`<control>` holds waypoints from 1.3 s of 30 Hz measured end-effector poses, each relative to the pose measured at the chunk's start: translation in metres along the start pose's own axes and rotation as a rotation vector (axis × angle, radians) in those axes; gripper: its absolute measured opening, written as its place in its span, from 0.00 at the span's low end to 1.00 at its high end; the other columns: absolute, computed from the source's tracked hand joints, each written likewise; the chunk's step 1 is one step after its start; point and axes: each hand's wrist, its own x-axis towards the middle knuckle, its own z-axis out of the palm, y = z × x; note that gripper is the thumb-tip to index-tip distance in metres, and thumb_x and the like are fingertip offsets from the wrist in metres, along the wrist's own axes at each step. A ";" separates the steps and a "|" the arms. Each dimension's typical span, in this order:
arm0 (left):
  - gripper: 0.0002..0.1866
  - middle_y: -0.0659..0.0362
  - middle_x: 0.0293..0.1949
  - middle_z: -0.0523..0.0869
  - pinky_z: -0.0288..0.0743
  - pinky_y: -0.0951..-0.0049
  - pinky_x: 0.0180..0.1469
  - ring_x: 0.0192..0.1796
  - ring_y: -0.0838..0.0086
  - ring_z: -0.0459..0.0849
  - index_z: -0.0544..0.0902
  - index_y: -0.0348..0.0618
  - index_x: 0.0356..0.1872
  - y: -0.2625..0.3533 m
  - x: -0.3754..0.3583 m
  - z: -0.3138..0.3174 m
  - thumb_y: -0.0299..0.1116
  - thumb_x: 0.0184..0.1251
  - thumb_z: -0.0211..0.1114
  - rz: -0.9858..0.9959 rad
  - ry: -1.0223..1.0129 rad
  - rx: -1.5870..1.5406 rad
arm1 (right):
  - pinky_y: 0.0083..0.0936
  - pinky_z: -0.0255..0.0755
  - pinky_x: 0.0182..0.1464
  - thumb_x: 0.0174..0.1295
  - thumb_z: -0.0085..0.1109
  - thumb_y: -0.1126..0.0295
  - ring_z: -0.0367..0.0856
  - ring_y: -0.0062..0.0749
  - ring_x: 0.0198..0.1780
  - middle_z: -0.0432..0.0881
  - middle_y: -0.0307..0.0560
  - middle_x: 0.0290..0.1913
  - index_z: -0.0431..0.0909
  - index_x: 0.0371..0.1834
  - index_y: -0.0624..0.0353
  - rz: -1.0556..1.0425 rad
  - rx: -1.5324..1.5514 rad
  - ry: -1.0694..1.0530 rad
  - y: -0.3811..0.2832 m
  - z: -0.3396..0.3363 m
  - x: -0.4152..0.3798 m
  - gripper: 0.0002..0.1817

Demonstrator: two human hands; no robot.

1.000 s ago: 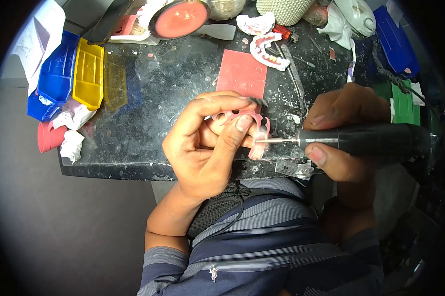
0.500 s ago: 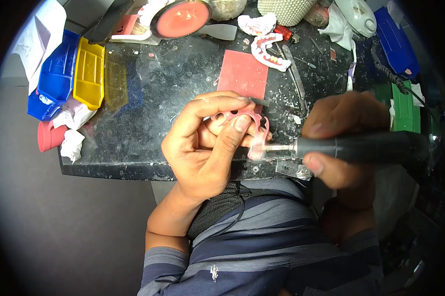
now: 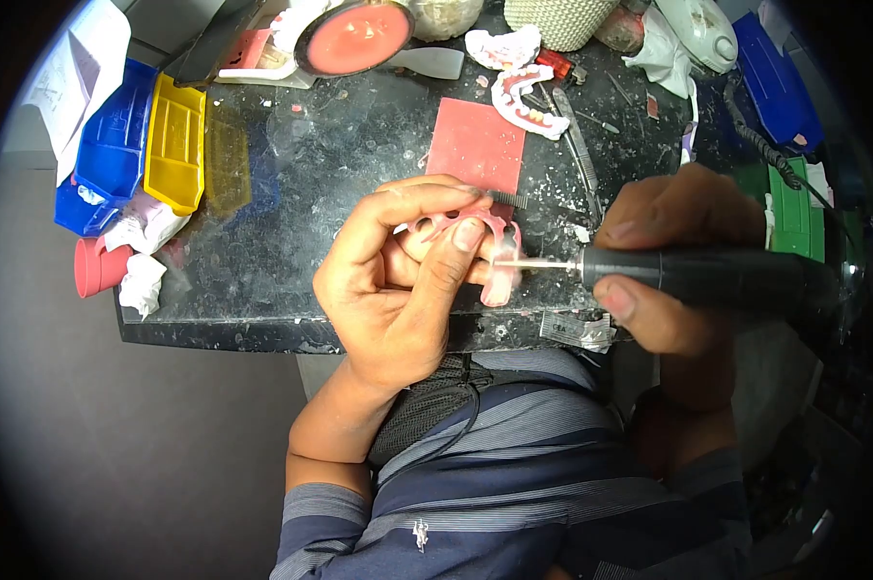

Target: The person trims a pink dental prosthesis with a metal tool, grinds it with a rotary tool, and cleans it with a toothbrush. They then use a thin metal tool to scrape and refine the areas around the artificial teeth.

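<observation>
Near the front edge of the black worktop, my left hand [image 3: 393, 275] pinches a pink denture-like piece [image 3: 499, 282] between thumb and fingers. A black rotary handpiece [image 3: 688, 280] lies in the grip of my right hand [image 3: 683, 256], its thin bit pointing left and meeting the curved pink piece. The very tip of the bit is blurred. Behind my left fingertips lies a square pink sheet [image 3: 475, 145]. Beyond the sheet, a white and pink dental model [image 3: 528, 106] with teeth rests on the worktop.
Blue [image 3: 113, 145] and yellow trays [image 3: 175, 145] stand at the left, near a pink cup [image 3: 98, 268] and crumpled tissue. A round dish of pink material [image 3: 359, 39] sits at the back. Metal tools [image 3: 580, 150] lie right of the model. A green box [image 3: 796, 213] is at the right.
The pink piece has tilted slightly in my left hand. My right hand and the handpiece have shifted slightly up, and the bit crosses the piece higher than before.
</observation>
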 end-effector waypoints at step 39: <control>0.04 0.47 0.42 0.83 0.82 0.79 0.39 0.38 0.73 0.86 0.80 0.23 0.41 0.003 -0.004 0.006 0.13 0.67 0.60 -0.185 -0.038 -0.134 | 0.21 0.61 0.18 0.35 0.74 0.70 0.70 0.25 0.16 0.73 0.44 0.17 0.73 0.24 0.60 -0.003 0.218 -0.013 0.002 0.001 0.000 0.17</control>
